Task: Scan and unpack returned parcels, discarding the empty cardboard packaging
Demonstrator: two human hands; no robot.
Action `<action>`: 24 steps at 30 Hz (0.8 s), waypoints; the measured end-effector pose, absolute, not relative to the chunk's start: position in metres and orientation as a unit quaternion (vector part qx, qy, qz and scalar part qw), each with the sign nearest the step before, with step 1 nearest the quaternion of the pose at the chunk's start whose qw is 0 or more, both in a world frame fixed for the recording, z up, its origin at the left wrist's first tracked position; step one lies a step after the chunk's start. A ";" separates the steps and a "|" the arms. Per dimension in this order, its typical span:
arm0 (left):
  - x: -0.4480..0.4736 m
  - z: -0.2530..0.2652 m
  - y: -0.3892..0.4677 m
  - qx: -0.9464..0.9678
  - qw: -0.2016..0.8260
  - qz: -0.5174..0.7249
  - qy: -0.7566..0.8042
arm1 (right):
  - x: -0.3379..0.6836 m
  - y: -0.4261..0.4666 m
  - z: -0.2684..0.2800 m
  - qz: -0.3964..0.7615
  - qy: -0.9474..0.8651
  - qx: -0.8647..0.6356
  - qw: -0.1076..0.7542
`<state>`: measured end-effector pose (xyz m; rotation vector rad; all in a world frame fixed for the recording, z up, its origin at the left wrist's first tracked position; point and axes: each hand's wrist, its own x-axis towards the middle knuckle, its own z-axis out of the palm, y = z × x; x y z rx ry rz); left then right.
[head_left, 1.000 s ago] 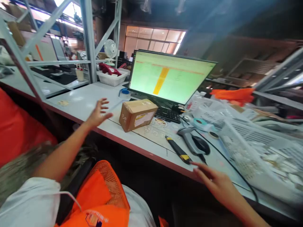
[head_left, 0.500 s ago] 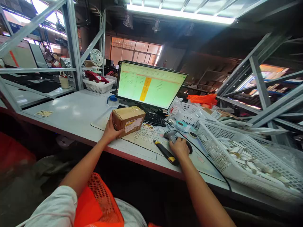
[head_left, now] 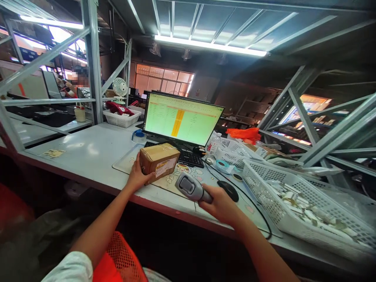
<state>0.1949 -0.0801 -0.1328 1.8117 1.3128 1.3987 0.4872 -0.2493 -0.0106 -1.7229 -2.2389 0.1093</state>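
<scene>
My left hand point(head_left: 137, 175) grips the near left end of a brown cardboard box point(head_left: 158, 156), which has a white label on the side facing me. The box rests on a printed desk mat point(head_left: 126, 162), in front of the keyboard point(head_left: 190, 158). In my right hand point(head_left: 219, 200) is a grey handheld barcode scanner point(head_left: 190, 187), raised above the mat, its head turned left toward the box. Its cable runs off to the right. A black mouse point(head_left: 228, 190) lies just beyond my right hand. The cutter seen earlier is hidden behind the scanner and hand.
A monitor point(head_left: 182, 119) with a spreadsheet stands behind the box. On the right is a white basket point(head_left: 264, 196) of small pieces; rolls of tape point(head_left: 222, 166) lie beside it. A white basket point(head_left: 122, 118) and a small fan point(head_left: 120, 87) stand at the back left, near a metal post point(head_left: 92, 58).
My right hand has lifted the scanner off the mat and swung it left toward the box. The box stays in my left hand. The view has tilted up slightly.
</scene>
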 end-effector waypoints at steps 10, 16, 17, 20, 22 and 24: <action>0.189 -0.131 -0.085 0.667 0.263 0.519 0.465 | 0.497 -0.223 -0.021 -0.025 -0.741 -0.656 0.141; 0.145 -0.137 -0.083 0.681 0.305 0.518 0.418 | 0.557 -0.177 -0.068 -0.078 -0.531 -0.842 0.043; 0.138 -0.139 -0.082 0.681 0.308 0.519 0.416 | 0.563 -0.175 -0.075 -0.075 -0.513 -0.854 0.030; 0.129 -0.144 -0.082 0.677 0.301 0.520 0.426 | 0.569 -0.170 -0.077 -0.074 -0.500 -0.863 0.006; 0.129 -0.146 -0.083 0.673 0.296 0.521 0.433 | 0.566 -0.161 -0.065 -0.119 -0.506 -0.853 0.048; 0.132 -0.145 -0.084 0.667 0.298 0.521 0.441 | 0.558 -0.140 -0.048 -0.167 -0.524 -0.828 0.112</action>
